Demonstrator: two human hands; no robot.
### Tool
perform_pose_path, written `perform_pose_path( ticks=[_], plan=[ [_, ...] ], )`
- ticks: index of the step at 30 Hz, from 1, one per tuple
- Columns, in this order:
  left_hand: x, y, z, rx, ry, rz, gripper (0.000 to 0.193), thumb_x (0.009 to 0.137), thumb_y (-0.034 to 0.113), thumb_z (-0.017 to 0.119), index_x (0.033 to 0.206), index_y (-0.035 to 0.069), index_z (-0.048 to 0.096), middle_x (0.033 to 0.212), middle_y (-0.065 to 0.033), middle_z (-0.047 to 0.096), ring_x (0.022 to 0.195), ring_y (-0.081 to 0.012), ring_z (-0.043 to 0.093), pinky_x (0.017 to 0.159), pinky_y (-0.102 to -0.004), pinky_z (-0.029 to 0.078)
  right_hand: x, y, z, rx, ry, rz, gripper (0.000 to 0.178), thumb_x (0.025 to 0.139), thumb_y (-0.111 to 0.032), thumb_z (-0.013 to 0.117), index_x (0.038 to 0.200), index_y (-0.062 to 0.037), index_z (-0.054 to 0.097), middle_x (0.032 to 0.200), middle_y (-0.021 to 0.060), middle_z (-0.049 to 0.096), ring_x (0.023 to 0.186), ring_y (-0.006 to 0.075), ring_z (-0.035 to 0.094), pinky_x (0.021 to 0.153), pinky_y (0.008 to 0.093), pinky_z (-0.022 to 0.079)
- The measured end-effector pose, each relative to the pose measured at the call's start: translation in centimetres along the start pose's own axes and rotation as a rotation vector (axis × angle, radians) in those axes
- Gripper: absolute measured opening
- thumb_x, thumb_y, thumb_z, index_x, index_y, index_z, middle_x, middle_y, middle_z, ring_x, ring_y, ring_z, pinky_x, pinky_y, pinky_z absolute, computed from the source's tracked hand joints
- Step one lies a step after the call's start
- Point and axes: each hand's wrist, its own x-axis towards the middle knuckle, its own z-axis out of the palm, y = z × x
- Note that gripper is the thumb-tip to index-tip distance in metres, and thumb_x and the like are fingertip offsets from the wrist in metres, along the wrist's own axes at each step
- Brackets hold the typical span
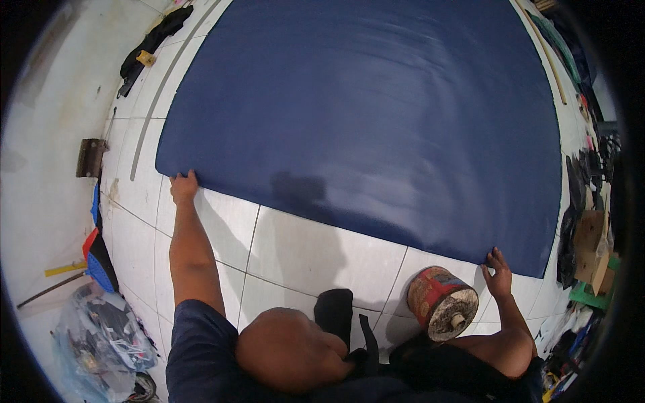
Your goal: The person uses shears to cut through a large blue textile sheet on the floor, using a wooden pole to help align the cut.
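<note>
A large dark blue sheet (349,121), smooth and slightly glossy like vinyl or coated fabric, lies spread over the white tiled floor. My left hand (183,188) is closed on its near edge, close to the left corner. Along the same edge, near the right corner, my right hand (498,274) grips the sheet with its fingers over the top and the thumb at the border. Just left of my right forearm is a worn red round tin (430,289) with a stained, knobbed lid. Shallow ripples run across the sheet's right half.
A long grey strip (144,127) lies beside the sheet's left edge, and a thin wooden stick (547,57) beside its right. At left are a yellow roll (146,58) and a clear plastic bag (101,342). Cardboard (592,245) and clutter line the right side.
</note>
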Motion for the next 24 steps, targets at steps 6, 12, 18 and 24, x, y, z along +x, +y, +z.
perform_pose_path(
  ticks=[6,12,18,24],
  plan=[
    [-1.5,5.3,-0.9,-0.114,-0.149,-0.118,0.072,0.090,0.047,0.061,0.139,-0.004,0.048,0.148,-0.0310,0.037,0.134,-0.0454,0.043,0.108,-0.0484,0.040,-1.8,1.7,-0.3,0.002,0.059,-0.015,0.041,0.083,-0.017,0.077,0.119,-0.0005,0.067,0.139,0.0226,0.054,0.124,0.0356,0.057,0.103,0.0417,0.048],
    [-12.5,12.4,-1.8,-0.274,0.220,0.634,0.057,0.090,0.032,0.067,0.136,0.003,0.053,0.148,-0.0263,0.040,0.136,-0.0476,0.038,0.112,-0.0550,0.032,-0.6,1.2,0.1,0.056,0.087,-0.031,0.039,0.083,-0.020,0.077,0.116,-0.0028,0.069,0.134,0.0200,0.058,0.114,0.0322,0.064,0.096,0.0400,0.053],
    [-32.4,21.5,-4.5,-0.223,-0.225,1.336,0.056,0.082,0.032,0.077,0.133,0.015,0.060,0.147,-0.0210,0.044,0.137,-0.0408,0.039,0.112,-0.0525,0.031,0.0,0.1,-1.3,-0.018,0.072,0.012,0.038,0.086,-0.033,0.072,0.110,-0.0041,0.069,0.129,0.0155,0.060,0.109,0.0323,0.065,0.091,0.0411,0.054],
    [-33.0,22.1,-2.7,-0.187,-0.137,1.413,0.055,0.080,0.030,0.078,0.131,0.017,0.062,0.141,-0.0206,0.050,0.131,-0.0398,0.046,0.106,-0.0548,0.036,-0.1,-0.1,-1.5,0.029,0.060,0.018,0.035,0.087,-0.030,0.070,0.112,-0.0062,0.069,0.128,0.0138,0.060,0.112,0.0306,0.063,0.094,0.0410,0.052]
  ],
)
